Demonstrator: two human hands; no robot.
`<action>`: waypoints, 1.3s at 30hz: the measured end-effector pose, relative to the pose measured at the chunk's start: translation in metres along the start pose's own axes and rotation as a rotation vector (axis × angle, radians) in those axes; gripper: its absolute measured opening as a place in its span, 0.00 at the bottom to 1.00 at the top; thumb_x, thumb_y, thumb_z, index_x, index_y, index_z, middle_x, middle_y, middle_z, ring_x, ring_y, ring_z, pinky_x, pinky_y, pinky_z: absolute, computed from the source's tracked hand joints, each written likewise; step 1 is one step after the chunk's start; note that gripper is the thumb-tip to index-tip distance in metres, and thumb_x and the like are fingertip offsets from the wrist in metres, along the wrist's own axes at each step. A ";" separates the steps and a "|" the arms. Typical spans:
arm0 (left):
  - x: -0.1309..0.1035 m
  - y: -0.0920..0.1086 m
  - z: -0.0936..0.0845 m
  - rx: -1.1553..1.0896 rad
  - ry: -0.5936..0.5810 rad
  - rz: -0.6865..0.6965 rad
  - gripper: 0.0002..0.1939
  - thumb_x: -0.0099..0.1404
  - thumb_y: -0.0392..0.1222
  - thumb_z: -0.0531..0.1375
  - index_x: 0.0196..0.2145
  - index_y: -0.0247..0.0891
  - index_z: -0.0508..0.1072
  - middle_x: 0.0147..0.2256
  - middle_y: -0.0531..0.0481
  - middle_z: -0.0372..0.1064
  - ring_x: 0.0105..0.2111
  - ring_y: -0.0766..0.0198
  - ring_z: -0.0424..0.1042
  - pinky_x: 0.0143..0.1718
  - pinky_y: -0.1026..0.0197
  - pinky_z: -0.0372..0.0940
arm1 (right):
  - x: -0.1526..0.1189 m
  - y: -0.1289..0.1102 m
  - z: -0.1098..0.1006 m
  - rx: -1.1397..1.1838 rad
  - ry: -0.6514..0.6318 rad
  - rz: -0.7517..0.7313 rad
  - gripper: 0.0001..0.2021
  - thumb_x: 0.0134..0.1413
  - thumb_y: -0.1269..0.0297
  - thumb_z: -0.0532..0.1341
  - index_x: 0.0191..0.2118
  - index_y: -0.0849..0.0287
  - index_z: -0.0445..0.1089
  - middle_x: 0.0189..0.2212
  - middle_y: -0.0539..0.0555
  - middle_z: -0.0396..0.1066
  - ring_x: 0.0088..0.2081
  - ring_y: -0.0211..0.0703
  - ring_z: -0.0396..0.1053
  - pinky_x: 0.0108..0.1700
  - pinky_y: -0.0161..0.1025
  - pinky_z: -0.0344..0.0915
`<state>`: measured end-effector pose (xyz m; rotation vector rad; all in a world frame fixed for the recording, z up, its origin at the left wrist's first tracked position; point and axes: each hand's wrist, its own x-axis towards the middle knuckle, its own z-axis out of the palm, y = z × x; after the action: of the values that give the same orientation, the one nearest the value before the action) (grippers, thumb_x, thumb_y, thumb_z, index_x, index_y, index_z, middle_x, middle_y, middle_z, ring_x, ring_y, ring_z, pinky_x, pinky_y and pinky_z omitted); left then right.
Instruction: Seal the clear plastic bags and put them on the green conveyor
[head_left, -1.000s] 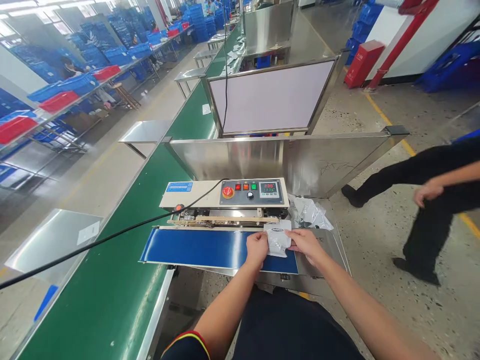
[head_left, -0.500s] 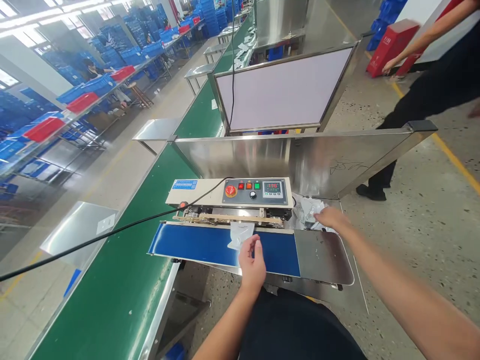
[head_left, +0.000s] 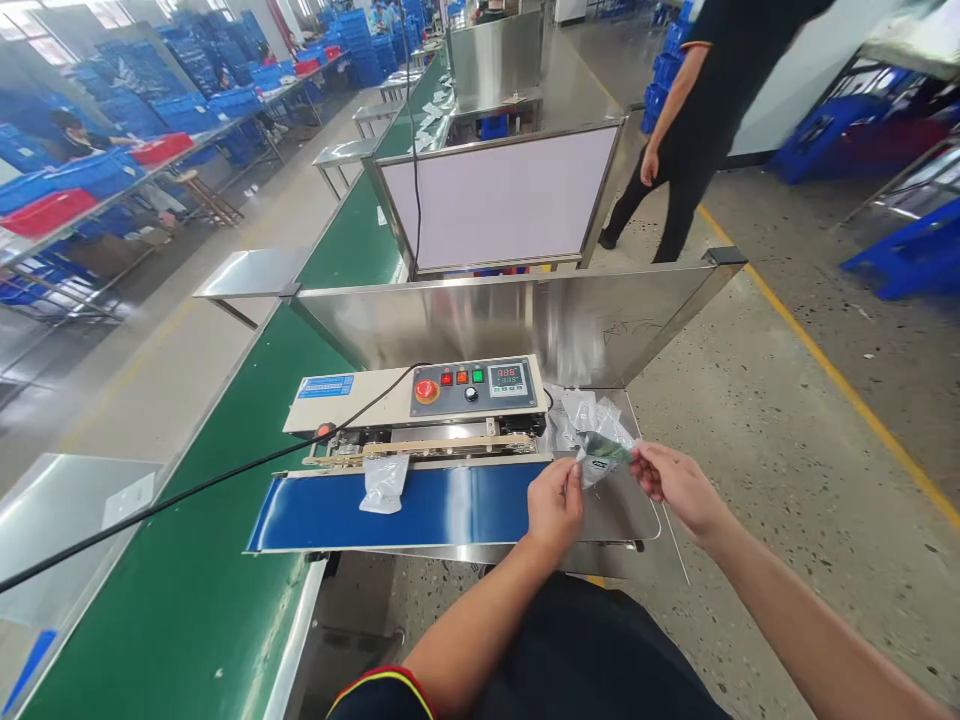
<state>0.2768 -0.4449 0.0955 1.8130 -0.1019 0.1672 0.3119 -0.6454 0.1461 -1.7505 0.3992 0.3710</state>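
Note:
My left hand (head_left: 555,505) and my right hand (head_left: 675,485) hold a small plastic bag (head_left: 600,465) between them, one at each side. The bag is silvery with a dark green patch, and the fingers of both hands are pinched on its edges. It hangs over the bare metal right end of the sealing machine (head_left: 480,390). Another white plastic bag (head_left: 385,485) is caught by its upper edge in the machine's sealing band and lies over the blue belt (head_left: 457,505). Behind my hands, more clear bags (head_left: 577,408) are heaped beside the machine.
A green conveyor (head_left: 202,560) runs along the left, with a black cable (head_left: 225,465) crossing above it. A steel partition (head_left: 480,320) stands behind the machine. Another person (head_left: 697,110) is on the floor at the far right. Blue and red bins fill the tables at far left.
My right hand has lifted a bag from the heap, and my left hand has moved right from the belt to grip it too. The white bag has travelled left along the belt.

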 end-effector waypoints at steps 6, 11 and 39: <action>-0.011 0.005 -0.024 -0.045 -0.091 -0.131 0.26 0.82 0.53 0.52 0.49 0.40 0.88 0.42 0.40 0.85 0.42 0.50 0.82 0.49 0.54 0.75 | -0.015 0.041 0.025 -0.047 0.024 -0.181 0.31 0.50 0.31 0.70 0.44 0.55 0.83 0.41 0.61 0.84 0.46 0.61 0.80 0.47 0.49 0.78; -0.010 -0.016 -0.024 -0.093 -0.006 -0.327 0.24 0.76 0.58 0.59 0.35 0.39 0.87 0.33 0.44 0.81 0.36 0.52 0.77 0.42 0.57 0.71 | -0.007 0.063 0.043 -0.108 0.144 -0.116 0.26 0.52 0.35 0.67 0.40 0.54 0.81 0.36 0.59 0.83 0.39 0.57 0.80 0.44 0.48 0.77; -0.072 -0.031 -0.111 -0.002 0.635 -0.440 0.28 0.75 0.66 0.63 0.55 0.40 0.81 0.54 0.36 0.81 0.53 0.49 0.82 0.58 0.48 0.77 | 0.190 0.012 0.045 -1.071 -0.109 0.043 0.14 0.46 0.55 0.75 0.24 0.57 0.74 0.36 0.68 0.81 0.46 0.66 0.80 0.47 0.51 0.72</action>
<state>0.2044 -0.3307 0.0802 1.6587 0.7371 0.4158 0.4731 -0.6164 0.0399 -2.7387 0.1452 0.8024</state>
